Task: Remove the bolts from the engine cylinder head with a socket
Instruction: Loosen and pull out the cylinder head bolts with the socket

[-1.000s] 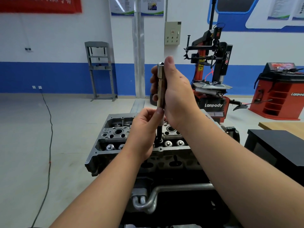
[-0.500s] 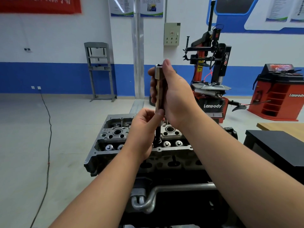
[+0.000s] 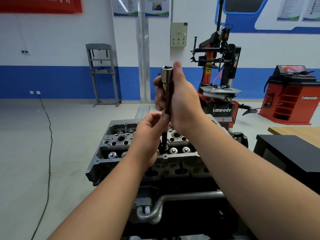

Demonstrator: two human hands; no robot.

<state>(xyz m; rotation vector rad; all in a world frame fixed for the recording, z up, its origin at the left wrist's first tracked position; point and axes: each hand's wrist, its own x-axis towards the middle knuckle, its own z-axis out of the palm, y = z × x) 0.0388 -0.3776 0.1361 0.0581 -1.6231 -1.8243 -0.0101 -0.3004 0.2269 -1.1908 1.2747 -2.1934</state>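
Steel socket (image 3: 165, 87) is standing upright on a bolt (image 3: 164, 142) of the cylinder head (image 3: 121, 141), right hand (image 3: 180, 99) gripping it, left hand (image 3: 149, 135) pinching its lower end; removal seems unfinished.

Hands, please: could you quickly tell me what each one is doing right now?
Left hand: pinching the socket near its lower end.
Right hand: wrapped around the socket's upper part.
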